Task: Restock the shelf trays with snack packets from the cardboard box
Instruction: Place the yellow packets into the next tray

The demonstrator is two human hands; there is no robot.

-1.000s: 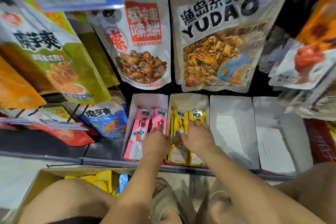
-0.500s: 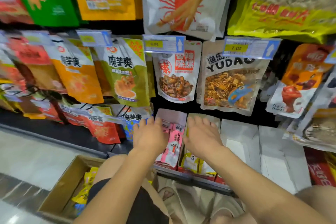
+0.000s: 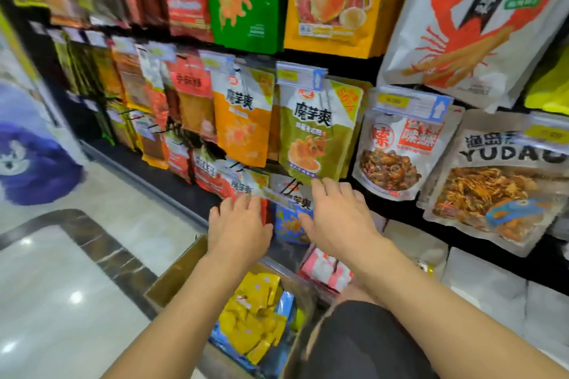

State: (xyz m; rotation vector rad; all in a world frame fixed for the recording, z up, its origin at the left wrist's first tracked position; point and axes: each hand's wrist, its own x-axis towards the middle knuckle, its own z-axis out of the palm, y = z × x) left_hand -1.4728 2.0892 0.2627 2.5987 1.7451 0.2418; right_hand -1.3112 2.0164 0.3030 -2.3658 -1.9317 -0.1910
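Observation:
The cardboard box point(image 3: 172, 277) stands on the floor below my arms, holding several yellow snack packets point(image 3: 252, 314) and a few blue ones point(image 3: 284, 304). A shelf tray of pink packets point(image 3: 326, 271) shows just under my right forearm; white trays point(image 3: 486, 283) lie to its right. My left hand point(image 3: 238, 229) hovers palm down above the box's far end with fingers spread and nothing in it. Beside it, my right hand point(image 3: 338, 218) is stretched out flat in front of the hanging bags, also holding nothing.
Rows of hanging snack bags point(image 3: 314, 129) with price tags point(image 3: 300, 75) fill the shelf wall ahead and to the right. A glossy tiled floor point(image 3: 61, 286) spreads to the left. My knee in dark shorts point(image 3: 360, 344) is at the bottom, next to the box.
The view swung up and left. Both hands lifted off the pink and yellow packets in the trays and now hover higher, over the box and in front of the hanging bags.

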